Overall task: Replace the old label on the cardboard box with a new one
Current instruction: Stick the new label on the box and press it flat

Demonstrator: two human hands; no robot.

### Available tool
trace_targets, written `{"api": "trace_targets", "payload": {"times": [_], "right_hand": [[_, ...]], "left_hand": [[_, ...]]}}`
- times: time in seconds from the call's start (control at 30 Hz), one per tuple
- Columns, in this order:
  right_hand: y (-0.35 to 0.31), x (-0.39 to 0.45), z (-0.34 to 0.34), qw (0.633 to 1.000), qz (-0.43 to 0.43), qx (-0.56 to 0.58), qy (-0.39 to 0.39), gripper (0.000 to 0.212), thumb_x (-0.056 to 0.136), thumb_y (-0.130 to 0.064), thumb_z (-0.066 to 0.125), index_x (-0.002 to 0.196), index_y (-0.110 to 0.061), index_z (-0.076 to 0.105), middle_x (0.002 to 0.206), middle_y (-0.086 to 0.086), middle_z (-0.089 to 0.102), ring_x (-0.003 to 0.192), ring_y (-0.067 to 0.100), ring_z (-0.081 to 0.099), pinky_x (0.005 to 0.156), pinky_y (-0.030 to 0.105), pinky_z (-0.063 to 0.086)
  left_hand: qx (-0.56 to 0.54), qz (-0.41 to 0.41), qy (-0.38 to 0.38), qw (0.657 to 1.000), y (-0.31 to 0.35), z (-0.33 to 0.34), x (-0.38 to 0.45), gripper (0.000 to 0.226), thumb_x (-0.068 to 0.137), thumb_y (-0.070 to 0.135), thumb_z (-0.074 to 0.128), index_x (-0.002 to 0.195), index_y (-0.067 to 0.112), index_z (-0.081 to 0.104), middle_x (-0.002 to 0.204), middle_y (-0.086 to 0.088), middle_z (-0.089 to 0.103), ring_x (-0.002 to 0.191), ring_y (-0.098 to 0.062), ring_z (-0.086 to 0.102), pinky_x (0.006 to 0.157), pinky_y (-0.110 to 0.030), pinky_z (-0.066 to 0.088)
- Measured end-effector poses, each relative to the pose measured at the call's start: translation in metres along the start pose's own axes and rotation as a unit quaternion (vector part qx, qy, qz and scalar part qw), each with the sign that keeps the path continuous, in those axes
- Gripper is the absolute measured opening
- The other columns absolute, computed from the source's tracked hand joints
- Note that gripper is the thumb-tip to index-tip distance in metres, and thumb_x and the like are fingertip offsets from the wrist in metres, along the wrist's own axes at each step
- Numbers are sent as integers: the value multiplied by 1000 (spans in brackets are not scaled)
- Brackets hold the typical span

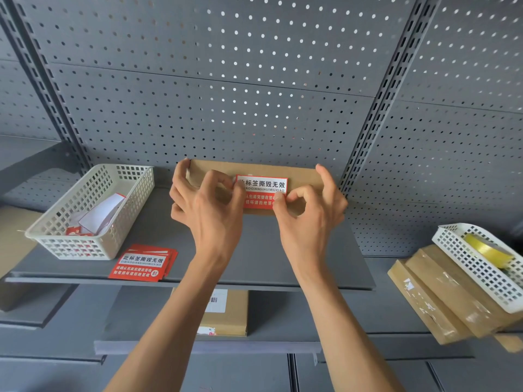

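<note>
Box [254, 168]: flat brown cardboard, lying on grey shelf against pegboard. Label [261, 190]: red and white, Chinese print, on box's top face near its front edge, partly covered by fingers.

A grey pegboard wall [254, 80] fills the upper frame, crossed by two slotted uprights. At left on the grey shelf [141, 230] stands a white lattice basket [85, 216] holding scraps of paper. On the lower shelf at bottom centre lies a brown parcel [226, 312] bearing a barcode sticker. At far right, stacked taped parcels [441, 301] carry a second white basket [481, 267] with a yellow tape roll [488, 248] inside.
</note>
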State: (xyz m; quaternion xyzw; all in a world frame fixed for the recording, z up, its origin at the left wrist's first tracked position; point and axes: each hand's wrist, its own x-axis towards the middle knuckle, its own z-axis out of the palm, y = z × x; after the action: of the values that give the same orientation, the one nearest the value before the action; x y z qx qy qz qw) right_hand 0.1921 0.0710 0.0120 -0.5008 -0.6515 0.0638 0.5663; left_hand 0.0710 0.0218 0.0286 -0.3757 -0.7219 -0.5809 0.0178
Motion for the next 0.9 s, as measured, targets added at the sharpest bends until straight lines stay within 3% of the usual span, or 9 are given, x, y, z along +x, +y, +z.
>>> {"api": "trace_targets", "payload": {"times": [0.27, 0.37, 0.43, 0.53, 0.73, 0.9], "right_hand": [[6, -1, -3, 999, -6, 40, -1, 19, 83, -22, 78, 91, -16, 61, 151, -3, 48, 127, 28, 42, 96, 30, 25], [8, -1, -5, 998, -6, 65, 19, 20, 88, -16, 70, 106, -15, 64, 148, -3, 52, 126, 18, 40, 101, 34, 31], [7, 1, -4, 997, -9, 70, 26, 30, 91, -21, 66, 121, -16, 64, 146, -1, 53, 127, 13, 39, 106, 38, 33], [-2, 4, 0, 999, 12, 46, 17, 45, 92, -41, 64, 133, -22, 62, 149, 0, 47, 129, 23, 39, 105, 39, 33], [-15, 3, 15, 996, 40, -74, 26, 67, 79, -70, 66, 131, -28, 61, 152, 1, 42, 130, 28, 36, 87, 32, 17], [-20, 4, 21, 993, 62, -95, 36, 73, 76, -74, 65, 131, -26, 59, 153, 2, 41, 130, 28, 34, 85, 37, 20]], "left_hand": [[-16, -9, 8, 1000, -2, 1, 2, 17, 89, 37, 68, 78, 32, 57, 154, 2, 29, 144, -23, 26, 106, -46, 21], [-27, -11, 9, 1000, -3, 0, 1, 16, 89, 36, 68, 79, 33, 57, 154, 2, 29, 145, -22, 26, 106, -44, 19], [-29, -14, 13, 999, -3, 0, 1, 16, 89, 37, 68, 79, 33, 57, 154, 3, 30, 145, -22, 26, 106, -44, 19], [-36, -16, 19, 999, -2, 2, 1, 18, 87, 43, 70, 81, 32, 57, 153, 3, 31, 144, -20, 25, 104, -41, 19], [-8, -16, 32, 999, 2, 13, 0, 42, 77, 60, 73, 91, 28, 51, 154, -2, 29, 144, -26, 25, 107, -47, 20], [-1, -11, 38, 999, 1, 18, -2, 48, 75, 61, 73, 94, 27, 46, 156, -5, 27, 147, -27, 22, 110, -49, 18]]}}
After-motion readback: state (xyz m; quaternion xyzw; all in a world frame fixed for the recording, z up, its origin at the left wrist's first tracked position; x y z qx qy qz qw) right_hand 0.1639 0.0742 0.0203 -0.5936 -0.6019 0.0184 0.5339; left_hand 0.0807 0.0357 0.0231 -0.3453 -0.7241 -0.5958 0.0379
